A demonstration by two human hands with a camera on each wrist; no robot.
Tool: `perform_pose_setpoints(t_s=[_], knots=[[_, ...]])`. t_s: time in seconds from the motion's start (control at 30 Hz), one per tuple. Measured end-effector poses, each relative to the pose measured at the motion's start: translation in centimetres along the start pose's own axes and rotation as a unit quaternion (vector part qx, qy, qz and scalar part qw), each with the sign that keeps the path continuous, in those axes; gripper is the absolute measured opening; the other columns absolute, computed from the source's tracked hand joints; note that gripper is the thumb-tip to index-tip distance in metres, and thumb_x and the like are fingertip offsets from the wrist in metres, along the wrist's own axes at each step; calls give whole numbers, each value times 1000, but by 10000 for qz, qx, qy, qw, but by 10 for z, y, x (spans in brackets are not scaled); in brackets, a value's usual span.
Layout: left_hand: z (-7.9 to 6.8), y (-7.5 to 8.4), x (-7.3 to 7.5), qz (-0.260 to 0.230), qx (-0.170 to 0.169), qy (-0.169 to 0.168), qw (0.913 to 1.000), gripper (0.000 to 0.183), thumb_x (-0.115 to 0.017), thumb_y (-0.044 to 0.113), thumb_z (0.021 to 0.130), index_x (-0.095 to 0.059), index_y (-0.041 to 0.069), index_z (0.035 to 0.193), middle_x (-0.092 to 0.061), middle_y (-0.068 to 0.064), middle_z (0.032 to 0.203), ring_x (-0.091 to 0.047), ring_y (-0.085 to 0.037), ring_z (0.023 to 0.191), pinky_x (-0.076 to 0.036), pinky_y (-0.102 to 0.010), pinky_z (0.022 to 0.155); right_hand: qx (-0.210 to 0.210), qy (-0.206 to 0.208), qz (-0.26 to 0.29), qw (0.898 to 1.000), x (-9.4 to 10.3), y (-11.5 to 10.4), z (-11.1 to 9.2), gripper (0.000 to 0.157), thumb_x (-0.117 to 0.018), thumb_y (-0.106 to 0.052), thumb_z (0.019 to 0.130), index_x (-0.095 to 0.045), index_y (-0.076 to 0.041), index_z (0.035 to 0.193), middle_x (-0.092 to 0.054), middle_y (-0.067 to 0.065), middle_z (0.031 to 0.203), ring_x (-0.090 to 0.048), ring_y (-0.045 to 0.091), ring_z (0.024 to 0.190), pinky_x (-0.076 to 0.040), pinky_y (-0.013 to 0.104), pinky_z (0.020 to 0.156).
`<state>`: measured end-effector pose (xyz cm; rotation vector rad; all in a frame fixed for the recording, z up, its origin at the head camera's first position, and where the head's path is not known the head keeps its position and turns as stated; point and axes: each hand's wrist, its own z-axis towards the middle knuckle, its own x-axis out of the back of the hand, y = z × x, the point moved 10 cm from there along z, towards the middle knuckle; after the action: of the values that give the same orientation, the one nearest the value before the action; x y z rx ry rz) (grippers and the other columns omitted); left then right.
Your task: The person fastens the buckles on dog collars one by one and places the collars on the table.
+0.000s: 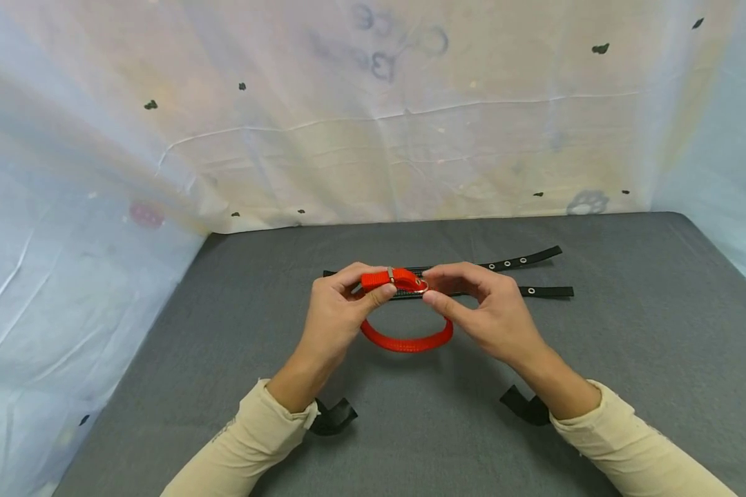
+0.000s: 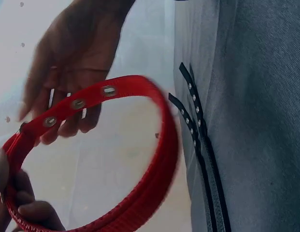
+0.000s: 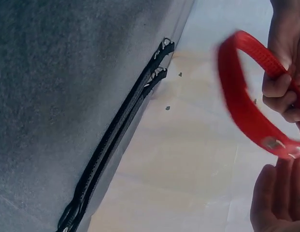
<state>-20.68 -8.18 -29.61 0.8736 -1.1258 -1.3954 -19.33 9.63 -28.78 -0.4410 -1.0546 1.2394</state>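
Note:
A red collar (image 1: 407,344) with a metal buckle is bent into a loop above the table. My left hand (image 1: 332,321) grips its buckle end, thumb in front and fingers behind. The right hand (image 1: 500,317) pinches the strap by the small metal ring with thumb and forefinger. In the left wrist view, metal eyelets line the upper part of the red collar (image 2: 164,159); the right hand (image 2: 75,58) is behind that part. In the right wrist view the red collar (image 3: 232,82) hangs between both hands, partly blurred.
Two black collars with metal eyelets, one farther back (image 1: 534,259) and one nearer (image 1: 553,292), lie side by side on the grey table (image 1: 224,386) beyond the hands. A pale printed sheet (image 1: 410,159) hangs behind the table's back edge.

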Motion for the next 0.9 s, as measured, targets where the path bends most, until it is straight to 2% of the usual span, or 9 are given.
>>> perform_pose_setpoints(t_s=[0.07,0.17,0.27,0.37,0.5,0.63,0.8,0.9], knots=[[-1,0,-3,137,-27,-135,9998,24,-79,10,85,-76,3,109,-72,-4,97,-63,-17,89,-55,-25,76,40,-72,50,10000,-1,-1,0,28,-75,-10,89,-72,-17,116,-73,-2,107,-68,7,96,-57,29,89],[-3,0,-9,320,-128,-310,9989,22,-79,12,85,-77,7,106,-73,-7,100,-65,-18,88,-55,-26,76,171,-134,6,9998,-2,-4,0,27,-76,-11,88,-74,-19,113,-73,-5,107,-67,6,96,-57,26,88],[-5,1,-14,376,-269,-445,9979,18,-79,10,85,-77,6,102,-73,-10,99,-67,-17,86,-57,-28,76,201,-245,178,9993,-5,-5,-1,24,-77,-10,87,-76,-19,109,-73,-6,106,-68,6,97,-57,24,89],[-6,-2,-18,348,-250,-526,9977,16,-79,9,84,-77,5,100,-73,-11,99,-68,-16,84,-58,-28,75,165,-313,360,9987,-9,-5,-1,23,-77,-9,87,-75,-16,108,-72,-4,105,-68,8,96,-57,26,89],[-6,-8,-16,254,52,-407,9988,20,-79,13,85,-76,8,105,-74,-9,102,-69,-16,86,-57,-27,76,18,-283,377,9989,-10,-3,-1,26,-78,-8,86,-73,-14,111,-71,-2,106,-68,9,95,-58,28,89],[-5,-11,-12,-16,311,-288,9991,24,-78,19,87,-74,11,110,-73,-6,106,-68,-19,95,-57,-29,84,-310,-330,350,9984,-11,3,-1,31,-79,-12,85,-72,-14,115,-72,-2,108,-69,8,95,-57,25,88],[-4,-9,-13,-278,278,-347,9986,24,-75,18,90,-69,10,112,-69,-5,108,-66,-20,100,-55,-29,90,-566,-252,202,9979,-10,7,-2,29,-79,-19,86,-73,-17,114,-73,-4,107,-70,7,93,-58,24,85],[-4,-7,-14,-237,221,-394,9987,22,-72,19,92,-68,10,113,-69,-3,103,-64,-18,95,-54,-27,84,-626,-191,146,9977,-8,8,-3,27,-79,-20,87,-73,-17,113,-72,-5,106,-69,7,91,-58,25,85]])
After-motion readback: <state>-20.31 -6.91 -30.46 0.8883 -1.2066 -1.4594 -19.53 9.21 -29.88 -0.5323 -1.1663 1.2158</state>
